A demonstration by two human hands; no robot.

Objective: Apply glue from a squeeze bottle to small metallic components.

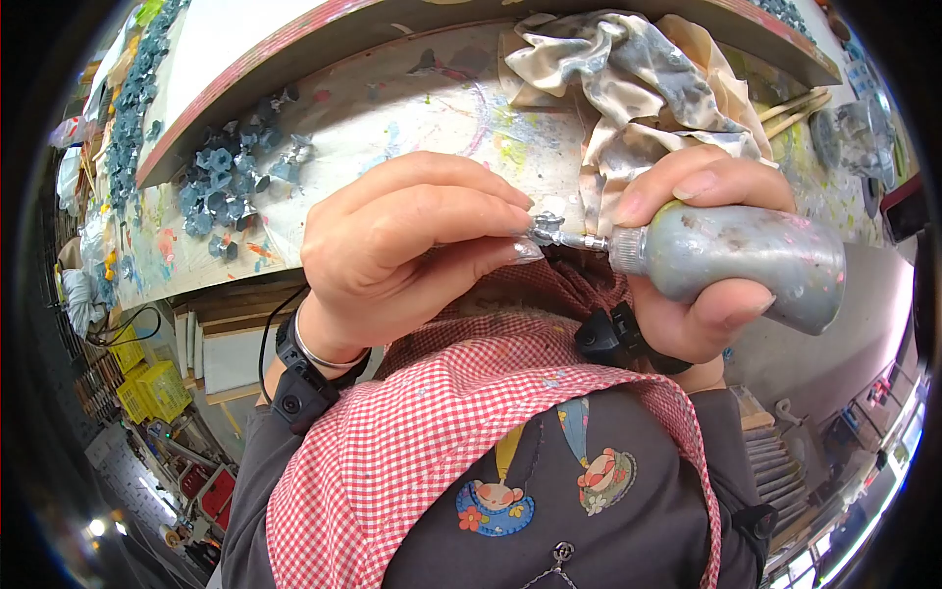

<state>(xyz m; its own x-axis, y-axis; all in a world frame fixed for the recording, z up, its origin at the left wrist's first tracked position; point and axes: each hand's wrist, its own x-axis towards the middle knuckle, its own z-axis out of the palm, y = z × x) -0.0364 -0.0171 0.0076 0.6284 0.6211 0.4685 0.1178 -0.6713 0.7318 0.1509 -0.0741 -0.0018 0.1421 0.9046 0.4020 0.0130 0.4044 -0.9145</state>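
My right hand [721,191] is wrapped round a grey squeeze bottle [751,257], tipped on its side with its ribbed collar and metal nozzle pointing left. Between the thumb and fingertips of my left hand [407,236] is a small silvery piece [546,228]. The nozzle tip meets this piece or lies right beside it; I cannot tell which. My left fingers cover part of the piece. To the left on the table lies a pile of small blue-grey pieces [221,182], flared like little cups.
A paint-stained cloth [628,83] lies crumpled at the back. Wooden sticks [795,110] and a clear container [852,137] are at the right. A raised board [294,74] crosses the paint-spotted table [392,113]. More blue-grey pieces [137,128] line the far left. Yellow crates [155,393] stand below.
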